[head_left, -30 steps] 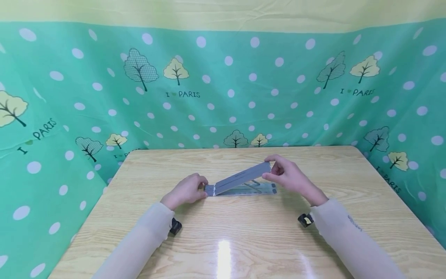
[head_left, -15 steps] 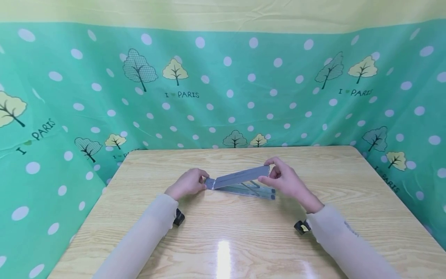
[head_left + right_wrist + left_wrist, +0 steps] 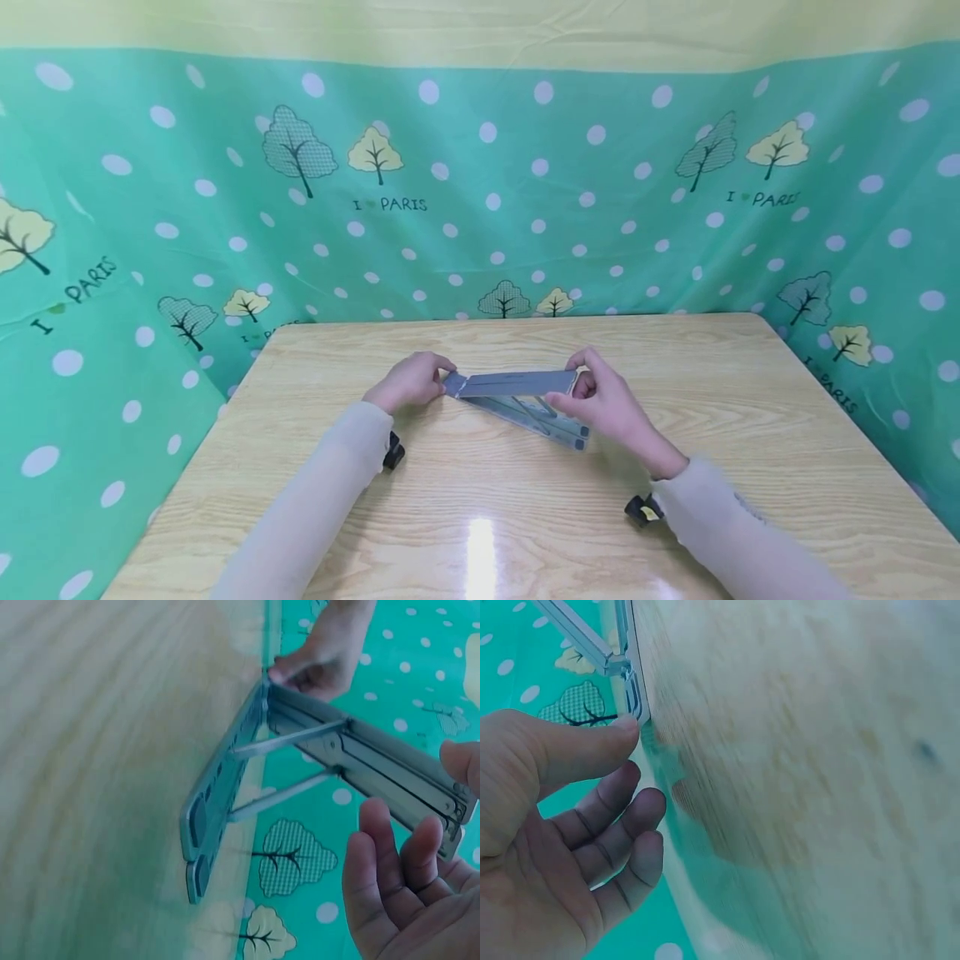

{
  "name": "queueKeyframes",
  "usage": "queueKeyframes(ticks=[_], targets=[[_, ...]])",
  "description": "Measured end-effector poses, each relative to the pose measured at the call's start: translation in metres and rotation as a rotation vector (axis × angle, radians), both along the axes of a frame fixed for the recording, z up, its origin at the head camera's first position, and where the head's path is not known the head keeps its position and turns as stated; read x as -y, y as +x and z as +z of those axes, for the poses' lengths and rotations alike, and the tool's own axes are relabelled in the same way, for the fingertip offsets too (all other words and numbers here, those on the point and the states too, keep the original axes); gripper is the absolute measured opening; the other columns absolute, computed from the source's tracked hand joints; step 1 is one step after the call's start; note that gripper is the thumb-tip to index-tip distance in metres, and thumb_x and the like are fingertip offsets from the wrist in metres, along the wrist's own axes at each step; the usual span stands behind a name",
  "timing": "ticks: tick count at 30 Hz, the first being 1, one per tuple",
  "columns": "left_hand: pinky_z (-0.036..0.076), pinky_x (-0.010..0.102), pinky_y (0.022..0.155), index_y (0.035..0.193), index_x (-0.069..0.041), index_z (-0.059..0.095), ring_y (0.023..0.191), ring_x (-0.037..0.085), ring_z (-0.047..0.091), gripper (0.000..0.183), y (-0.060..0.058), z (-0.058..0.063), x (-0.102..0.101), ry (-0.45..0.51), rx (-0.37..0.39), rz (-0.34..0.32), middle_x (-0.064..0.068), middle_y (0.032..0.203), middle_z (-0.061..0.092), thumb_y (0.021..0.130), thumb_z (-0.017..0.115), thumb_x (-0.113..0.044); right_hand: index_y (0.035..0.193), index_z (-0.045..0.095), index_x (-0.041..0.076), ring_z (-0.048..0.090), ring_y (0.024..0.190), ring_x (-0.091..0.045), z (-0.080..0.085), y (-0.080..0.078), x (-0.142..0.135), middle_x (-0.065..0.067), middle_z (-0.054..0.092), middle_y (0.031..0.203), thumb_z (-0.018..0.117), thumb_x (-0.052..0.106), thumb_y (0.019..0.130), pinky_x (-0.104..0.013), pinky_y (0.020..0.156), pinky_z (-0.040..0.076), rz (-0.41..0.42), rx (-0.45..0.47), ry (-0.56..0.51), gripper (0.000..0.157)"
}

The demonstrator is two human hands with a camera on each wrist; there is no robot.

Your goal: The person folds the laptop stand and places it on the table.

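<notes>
A grey metal folding laptop stand [image 3: 517, 383] is partly unfolded over the middle of the table, its long upper panel raised off the slotted base [image 3: 555, 429]. Two thin struts [image 3: 289, 739] join the panels in the right wrist view. My left hand [image 3: 411, 381] pinches the short hinged end, the thumb [image 3: 615, 739] at its corner in the left wrist view. At the raised end, my right hand [image 3: 609, 404] grips the upper panel between thumb and fingers. Dark pads [image 3: 196, 817] show at the base's free end.
The wooden table [image 3: 360, 533] has a bright glare streak near its front. A green polka-dot curtain [image 3: 420, 250] with tree prints hangs behind and at both sides. Small black wrist cameras [image 3: 642, 510] sit below the sleeves.
The stand has turned clockwise, its left end moving away and its base's right end coming nearer. The upper panel's raised end has come lower in view. Both hands keep their hold.
</notes>
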State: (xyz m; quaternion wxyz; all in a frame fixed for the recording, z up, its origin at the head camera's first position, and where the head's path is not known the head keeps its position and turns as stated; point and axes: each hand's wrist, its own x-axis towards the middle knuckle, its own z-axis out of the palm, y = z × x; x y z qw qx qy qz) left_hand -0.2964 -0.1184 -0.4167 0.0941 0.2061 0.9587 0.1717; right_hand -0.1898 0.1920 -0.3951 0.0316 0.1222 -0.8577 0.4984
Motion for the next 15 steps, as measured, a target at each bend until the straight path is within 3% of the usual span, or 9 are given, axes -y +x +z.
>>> queueKeyframes(ticks=[9, 15], targets=[[0.045, 0.03, 0.062, 0.125, -0.016, 0.064, 0.071, 0.015, 0.054, 0.044, -0.011, -0.001, -0.005, -0.047, -0.041, -0.05, 0.001, 0.087, 0.064, 0.084, 0.06, -0.002, 0.108, 0.045, 0.015, 0.048, 0.052, -0.02, 0.001, 0.01, 0.009, -0.006, 0.052, 0.064, 0.077, 0.035, 0.08, -0.03, 0.048, 0.041, -0.034, 0.007, -0.013, 0.046], [0.045, 0.03, 0.063, 0.125, -0.015, 0.064, 0.072, 0.016, 0.053, 0.044, -0.012, -0.001, -0.009, -0.034, -0.039, -0.044, 0.001, 0.085, 0.062, 0.083, 0.061, -0.001, 0.11, 0.044, 0.015, 0.05, 0.056, -0.021, 0.003, 0.012, 0.01, -0.006, 0.053, 0.067, 0.076, 0.042, 0.08, -0.032, 0.052, 0.043, -0.046, 0.017, 0.002, 0.051]])
